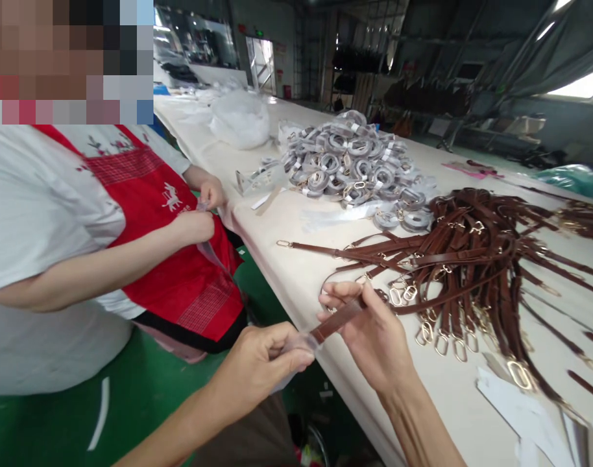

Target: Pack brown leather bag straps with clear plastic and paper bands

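Over the edge of a pale table (pixel 296 285), a brown strap (pixel 338 323) spans two hands: the left hand (pixel 279 355), knuckles up, pinches clear plastic (pixel 307 340) around its near end; the right hand (pixel 374 340), palm tilted upward, clasps it between thumb and curled fingers. Beyond lie heaped straps (pixel 476 243).

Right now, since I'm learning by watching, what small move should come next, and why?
Probably ease the translucent plastic sleeve farther along the brown leather strap with the left hand: the plastic gathers around the strap at that hand, while the stretch leading to the right hand looks bare.
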`<state>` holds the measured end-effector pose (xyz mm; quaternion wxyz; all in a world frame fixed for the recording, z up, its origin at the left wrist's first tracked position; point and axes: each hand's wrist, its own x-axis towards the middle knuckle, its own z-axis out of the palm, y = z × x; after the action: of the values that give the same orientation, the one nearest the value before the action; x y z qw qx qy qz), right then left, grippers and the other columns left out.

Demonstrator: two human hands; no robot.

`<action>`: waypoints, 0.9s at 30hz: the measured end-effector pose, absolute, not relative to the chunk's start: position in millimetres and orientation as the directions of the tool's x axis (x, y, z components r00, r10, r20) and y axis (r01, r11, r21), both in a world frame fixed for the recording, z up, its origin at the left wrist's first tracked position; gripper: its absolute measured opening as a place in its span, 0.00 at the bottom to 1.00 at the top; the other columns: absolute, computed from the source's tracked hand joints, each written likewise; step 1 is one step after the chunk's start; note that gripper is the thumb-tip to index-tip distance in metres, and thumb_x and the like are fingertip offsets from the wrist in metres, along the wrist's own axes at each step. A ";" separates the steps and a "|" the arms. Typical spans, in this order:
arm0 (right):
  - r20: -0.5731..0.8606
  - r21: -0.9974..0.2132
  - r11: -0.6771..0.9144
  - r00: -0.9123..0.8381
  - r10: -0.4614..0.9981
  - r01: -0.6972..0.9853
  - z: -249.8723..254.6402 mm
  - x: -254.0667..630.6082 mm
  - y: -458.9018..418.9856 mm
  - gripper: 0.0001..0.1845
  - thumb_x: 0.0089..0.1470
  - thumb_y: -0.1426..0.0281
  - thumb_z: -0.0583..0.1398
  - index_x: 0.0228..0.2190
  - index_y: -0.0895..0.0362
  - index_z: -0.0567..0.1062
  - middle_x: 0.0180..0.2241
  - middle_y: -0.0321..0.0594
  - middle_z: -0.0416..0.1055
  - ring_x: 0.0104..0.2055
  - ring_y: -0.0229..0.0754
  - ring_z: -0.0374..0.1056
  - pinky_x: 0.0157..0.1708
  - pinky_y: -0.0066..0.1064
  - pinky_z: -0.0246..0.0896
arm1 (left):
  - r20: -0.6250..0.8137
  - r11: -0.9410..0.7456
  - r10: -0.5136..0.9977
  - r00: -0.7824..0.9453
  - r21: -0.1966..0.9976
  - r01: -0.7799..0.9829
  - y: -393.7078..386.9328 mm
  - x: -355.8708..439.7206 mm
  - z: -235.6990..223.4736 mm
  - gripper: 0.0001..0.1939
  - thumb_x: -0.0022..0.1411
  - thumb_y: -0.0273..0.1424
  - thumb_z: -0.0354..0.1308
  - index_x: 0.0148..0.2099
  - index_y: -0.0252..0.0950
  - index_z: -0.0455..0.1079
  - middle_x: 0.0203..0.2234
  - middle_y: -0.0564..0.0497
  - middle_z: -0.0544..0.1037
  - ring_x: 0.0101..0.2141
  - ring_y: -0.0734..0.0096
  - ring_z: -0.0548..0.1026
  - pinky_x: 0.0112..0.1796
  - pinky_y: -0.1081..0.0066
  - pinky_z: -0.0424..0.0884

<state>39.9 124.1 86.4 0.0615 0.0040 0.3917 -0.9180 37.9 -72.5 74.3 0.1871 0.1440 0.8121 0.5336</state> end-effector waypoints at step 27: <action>-0.112 -0.758 -0.603 -0.960 -0.255 0.249 43.0 65.9 89.5 0.31 0.60 0.47 0.58 0.44 0.63 0.80 0.40 0.52 0.80 0.46 0.49 0.75 0.51 0.39 0.63 | -0.341 0.311 0.451 -0.825 0.926 -0.214 -86.9 55.2 98.8 0.20 0.55 0.46 0.64 0.30 0.33 0.67 0.22 0.51 0.75 0.24 0.73 0.71 0.27 0.76 0.63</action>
<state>65.9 89.5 43.0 0.1407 -0.0041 0.4226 -0.8953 55.2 -86.9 98.8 0.2855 0.0783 0.7575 0.5819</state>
